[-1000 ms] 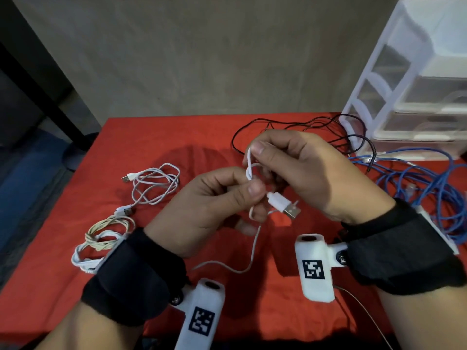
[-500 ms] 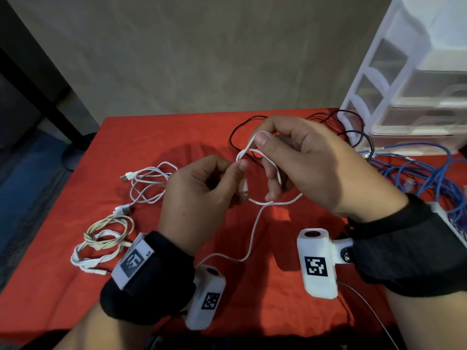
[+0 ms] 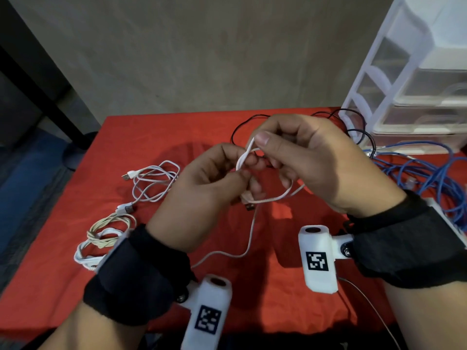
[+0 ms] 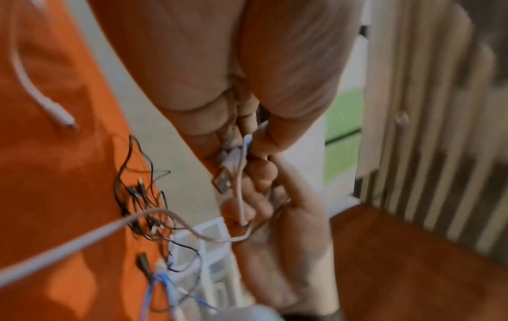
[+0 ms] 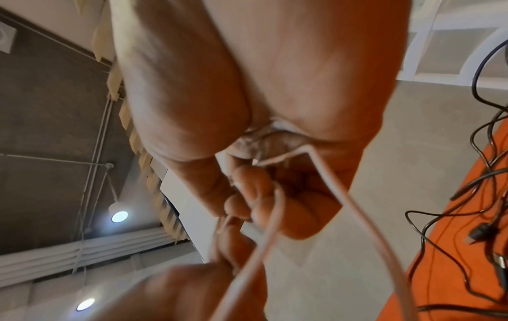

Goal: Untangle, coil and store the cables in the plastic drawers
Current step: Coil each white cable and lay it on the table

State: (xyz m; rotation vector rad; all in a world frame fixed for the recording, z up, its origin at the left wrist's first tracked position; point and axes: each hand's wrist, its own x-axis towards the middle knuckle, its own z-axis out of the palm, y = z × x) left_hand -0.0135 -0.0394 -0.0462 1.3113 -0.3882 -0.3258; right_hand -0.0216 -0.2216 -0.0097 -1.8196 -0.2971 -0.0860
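Observation:
Both hands hold one thin white USB cable (image 3: 267, 198) above the red table. My left hand (image 3: 240, 173) pinches it near its USB plug (image 4: 224, 178), which points down below the fingers. My right hand (image 3: 262, 147) pinches a small loop of the same cable (image 5: 324, 171) between thumb and fingers, touching the left hand. The cable's free length (image 3: 249, 238) sags to the table towards me. The white plastic drawers (image 3: 414, 79) stand at the back right.
On the red tablecloth (image 3: 278, 274), a loose white USB cable (image 3: 154, 181) and a cream-and-white bundle (image 3: 106, 236) lie at the left. A black cable tangle (image 3: 353, 127) sits behind my hands. A blue cable heap (image 3: 424, 173) lies before the drawers.
The plug that stuck out between my hands now hangs under the left fingers. A loop has formed in the cable, and my right hand has shifted its pinch onto it.

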